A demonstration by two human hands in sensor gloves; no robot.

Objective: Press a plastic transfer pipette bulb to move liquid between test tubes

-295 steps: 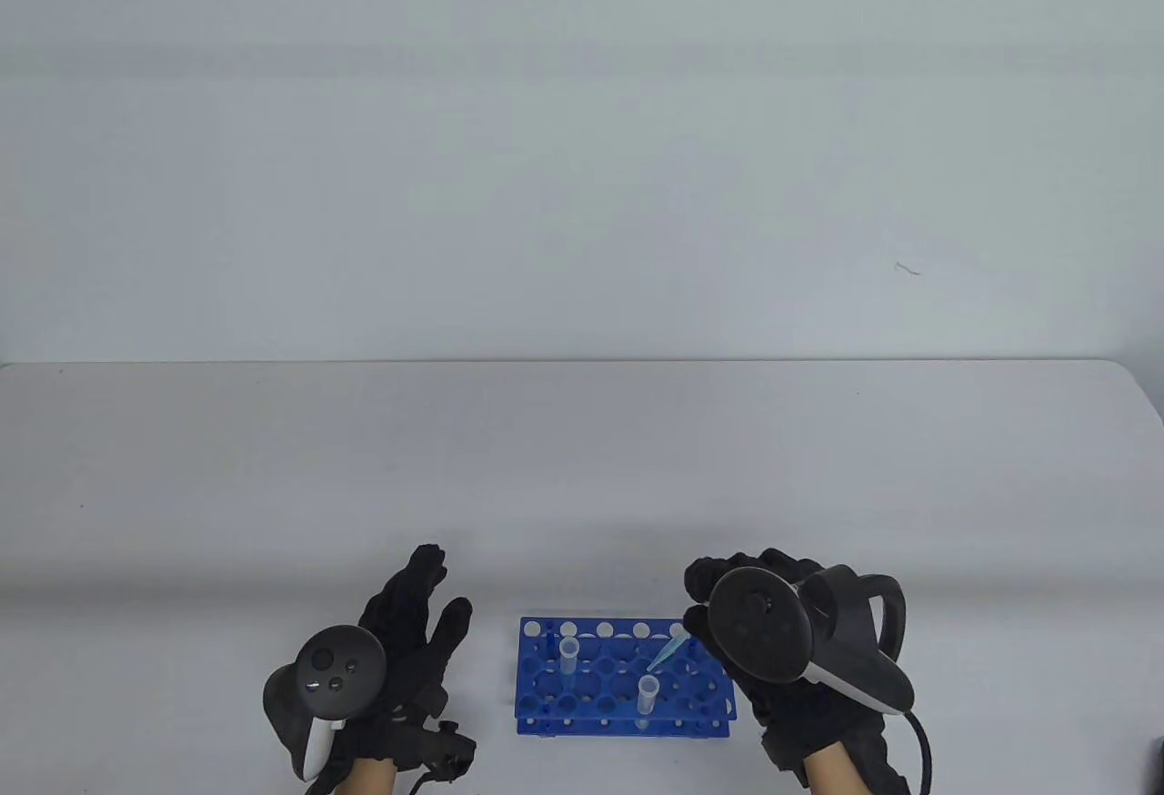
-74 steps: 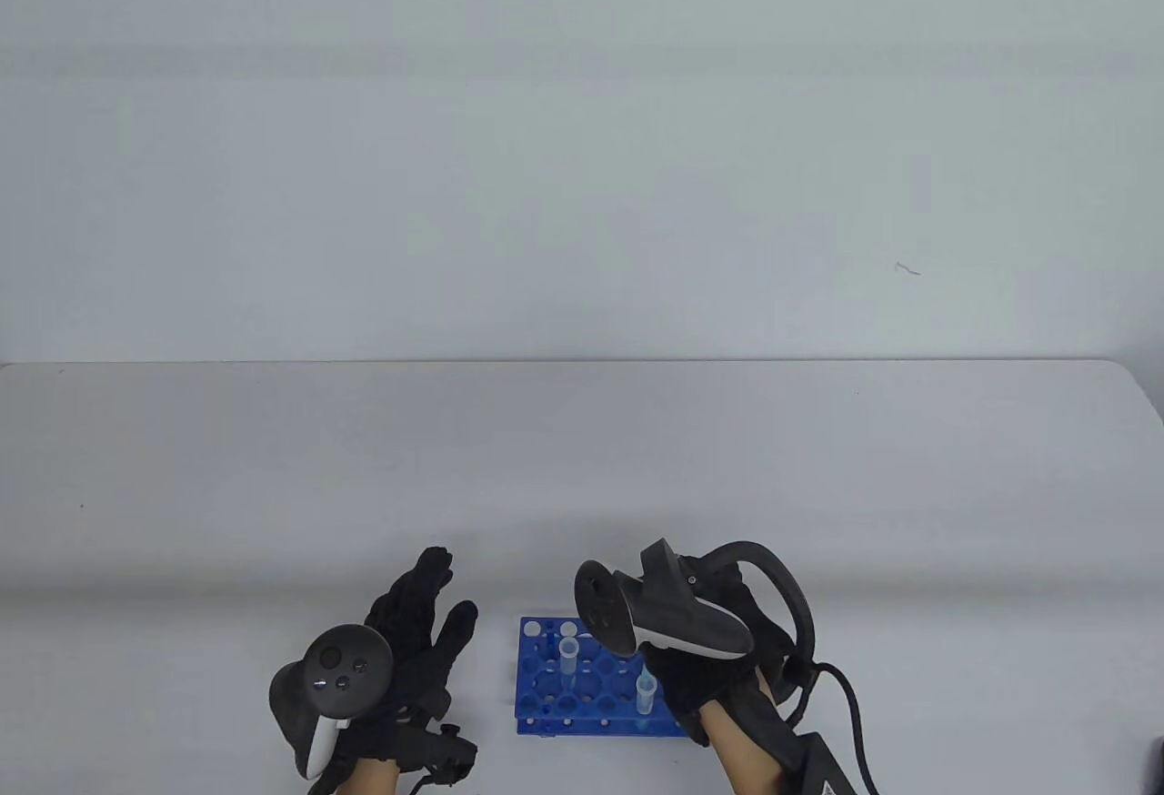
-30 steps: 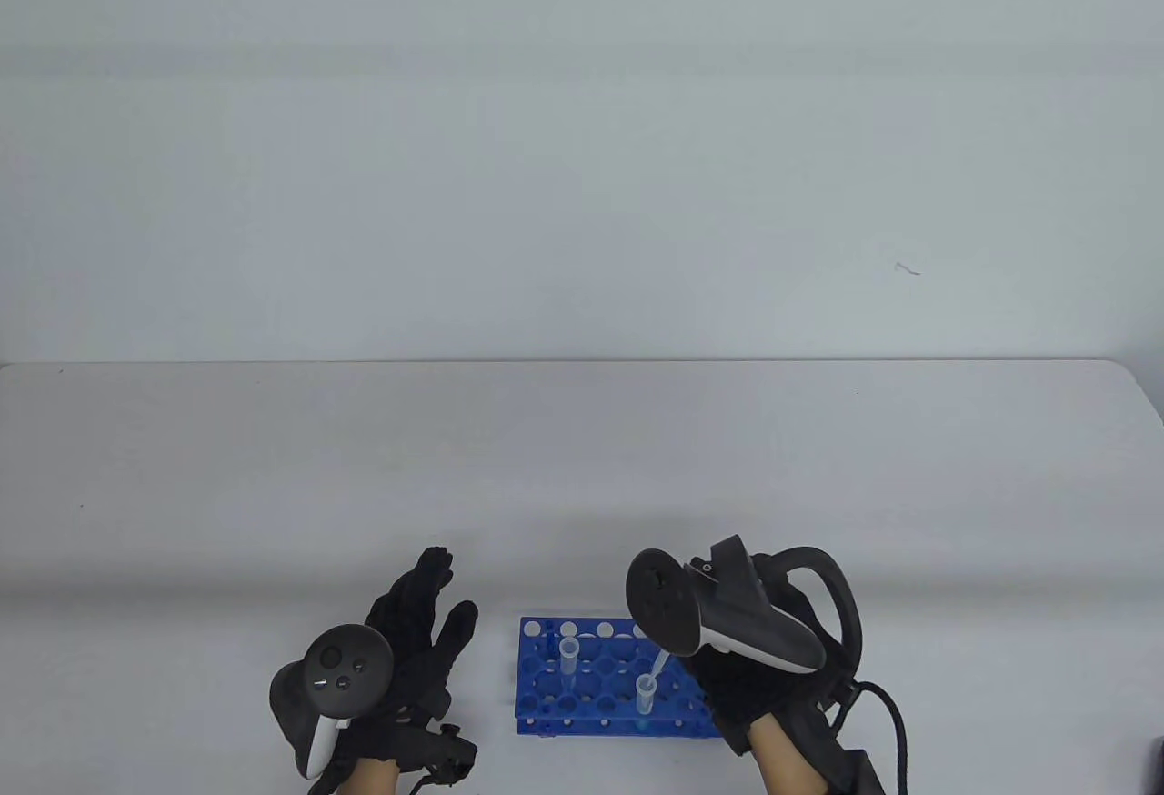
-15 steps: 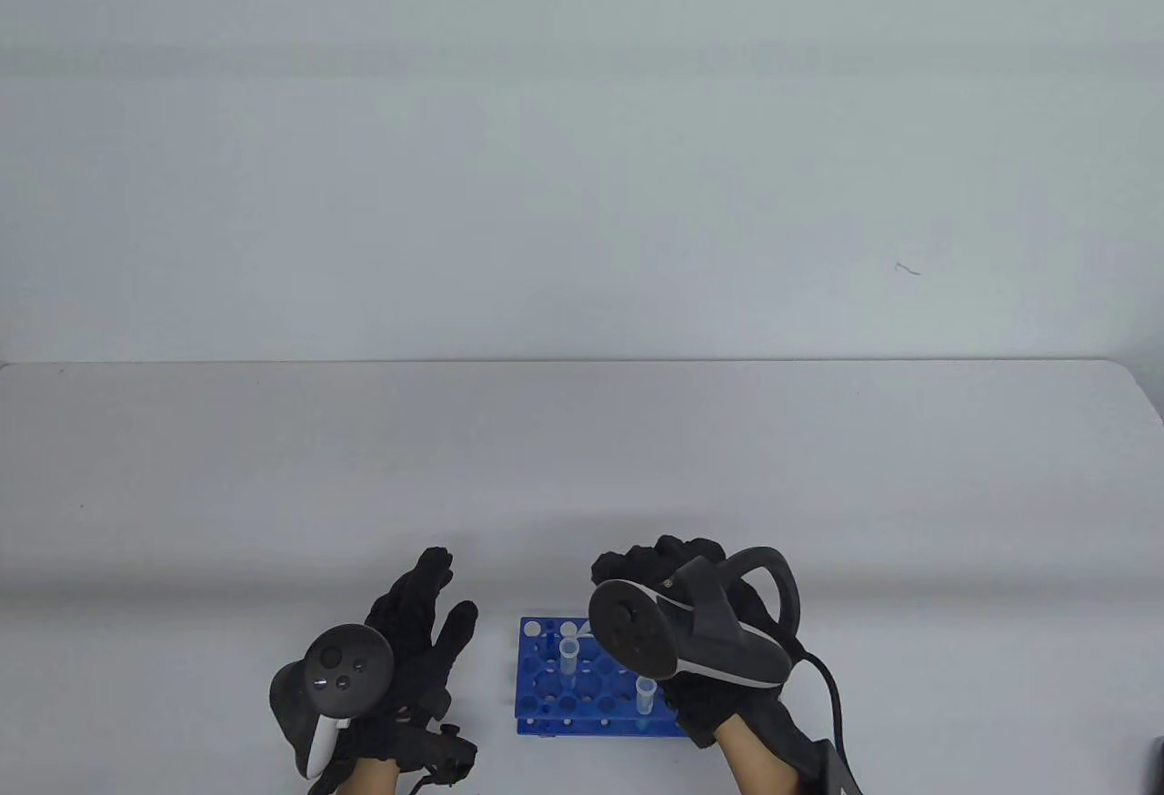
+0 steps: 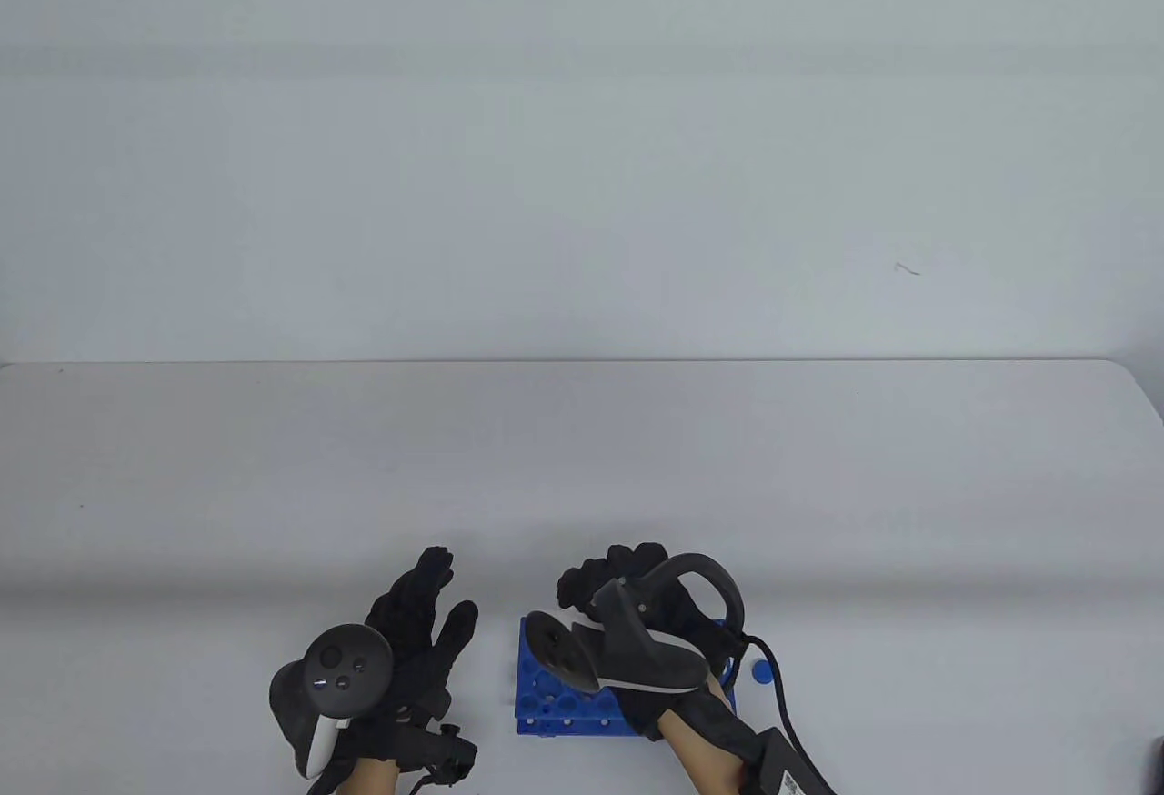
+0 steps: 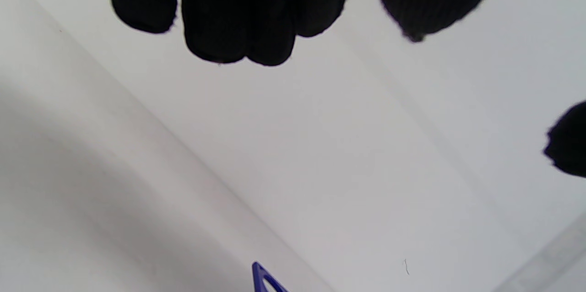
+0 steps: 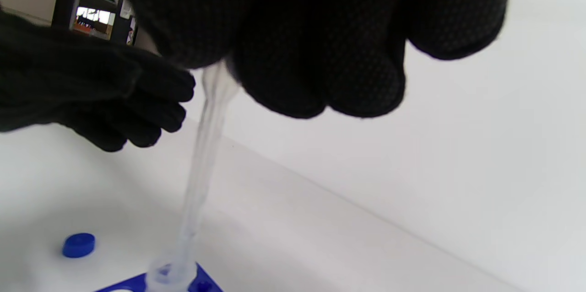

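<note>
the white desk (image 5: 818,486) carries a blue tube rack (image 5: 546,704) near its front edge, between the two hands. the left hand (image 5: 414,649) rests flat on the desk just left of the rack, fingers spread and holding nothing. the right hand (image 5: 637,613) hovers over the rack, its fingers (image 7: 320,54) curled closed around the top of the clear plastic pipette (image 7: 206,145), whose stem hangs down with its tip inside the mouth of a test tube (image 7: 170,276) standing in the rack. a small blue cap (image 5: 762,672) lies on the desk just right of the rack. judging by this, the step in hand is working liquid at this tube, whether drawing or releasing i cannot tell. the next move calls for a slow, steady change of pressure on the bulb, keeping the stem upright and the tip inside the tube.
</note>
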